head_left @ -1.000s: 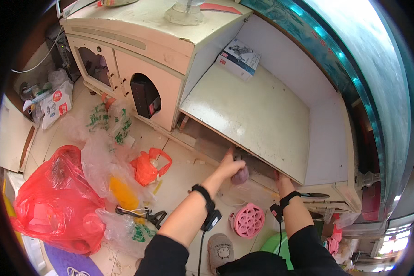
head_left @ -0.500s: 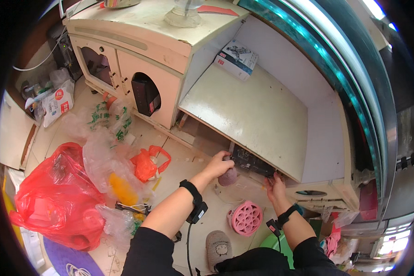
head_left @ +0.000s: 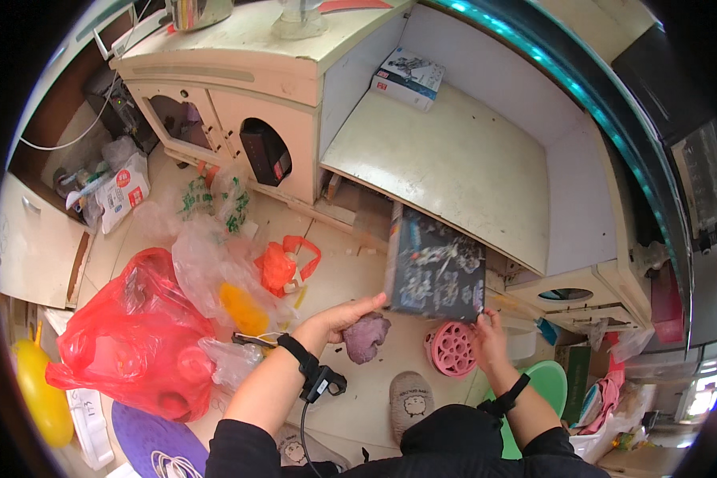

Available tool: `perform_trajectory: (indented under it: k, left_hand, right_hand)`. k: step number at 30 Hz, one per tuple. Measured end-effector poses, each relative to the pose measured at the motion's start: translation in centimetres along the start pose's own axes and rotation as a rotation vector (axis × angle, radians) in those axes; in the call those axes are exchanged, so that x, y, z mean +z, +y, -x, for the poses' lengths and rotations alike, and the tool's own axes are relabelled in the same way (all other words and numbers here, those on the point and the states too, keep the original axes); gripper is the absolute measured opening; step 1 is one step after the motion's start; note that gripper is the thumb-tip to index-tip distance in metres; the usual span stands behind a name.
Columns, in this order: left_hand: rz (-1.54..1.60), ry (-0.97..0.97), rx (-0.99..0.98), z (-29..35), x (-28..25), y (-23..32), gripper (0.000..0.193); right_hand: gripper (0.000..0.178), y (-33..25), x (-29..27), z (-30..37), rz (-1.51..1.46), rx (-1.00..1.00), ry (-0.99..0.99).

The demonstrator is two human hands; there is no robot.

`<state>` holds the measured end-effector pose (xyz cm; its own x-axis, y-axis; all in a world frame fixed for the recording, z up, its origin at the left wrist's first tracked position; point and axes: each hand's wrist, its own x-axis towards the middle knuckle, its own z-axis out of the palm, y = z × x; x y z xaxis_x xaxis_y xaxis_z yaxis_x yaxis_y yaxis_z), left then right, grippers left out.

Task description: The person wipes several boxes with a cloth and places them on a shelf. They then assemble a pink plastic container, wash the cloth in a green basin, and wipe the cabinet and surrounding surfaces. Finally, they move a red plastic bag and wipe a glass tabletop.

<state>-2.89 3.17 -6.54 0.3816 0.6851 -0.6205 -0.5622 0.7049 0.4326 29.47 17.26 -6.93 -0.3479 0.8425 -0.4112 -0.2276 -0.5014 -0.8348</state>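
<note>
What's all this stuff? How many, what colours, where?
Cabinet: 1, cream, top middle
Shelf box: 1, white and blue, in cabinet
Device: 1, black, in door hole
Dark box: 1, black, at right hand
Cloth: 1, purplish, in left hand
Holed disc: 1, pink, floor
Big bag: 1, red, left floor
Small bag: 1, orange, mid floor
Clear bags: several, clear, left floor
Packet: 1, white and red, far left
Mat: 1, purple, lower left
Balloon shape: 1, yellow, left edge
Basin: 1, green, lower right
Slippers: 2, grey, bottom
Clutter: uncountable, mixed, lower right
Straps: 2, black, wrists
Left hand: 1, bare, round cloth
Right hand: 1, bare, dark box's corner
Sleeves: 2, black, bottom
</note>
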Motion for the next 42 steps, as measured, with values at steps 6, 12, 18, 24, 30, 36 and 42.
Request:
perform_trajectory:
  k: [6,12,18,24,30,36,42]
  left_hand:
    - [-0.057,-0.028,0.148,0.4,-0.3,-0.6,0.07]
    - [0.046,0.069,0.146,-1.2,-0.4,-2.4,0.056]
    - [0.209,0.175,0.098,-2.9,0.6,-3.5,0.041]
    - [0.281,0.092,0.055,-3.9,2.1,-3.8,0.043]
    - [0.115,0.016,-0.105,-2.2,2.6,-2.6,0.063]
    - [-0.018,0.16,0.045,-3.7,3.5,-2.3,0.076]
    - [0.155,0.211,0.335,-5.8,4.7,-4.2,0.062]
  right_hand:
    - [0.026,0.9,-0.2,0.2,0.068,0.013,-0.112]
    - [0.03,0.2,1.8,-1.9,0.185,0.106,-0.011]
    - [0.05,-0.1,8.3,4.0,1.078,-0.13,-0.319]
    - [0.048,-0.4,15.2,4.1,1.185,-0.416,-0.85]
    - [0.043,-1.0,11.8,4.1,0.871,-0.007,-0.629]
    - [0.047,-3.4,8.3,4.7,0.695,-0.476,-0.308]
    - [0.043,-0.9,10.8,3.4,1.348,-0.884,-0.65]
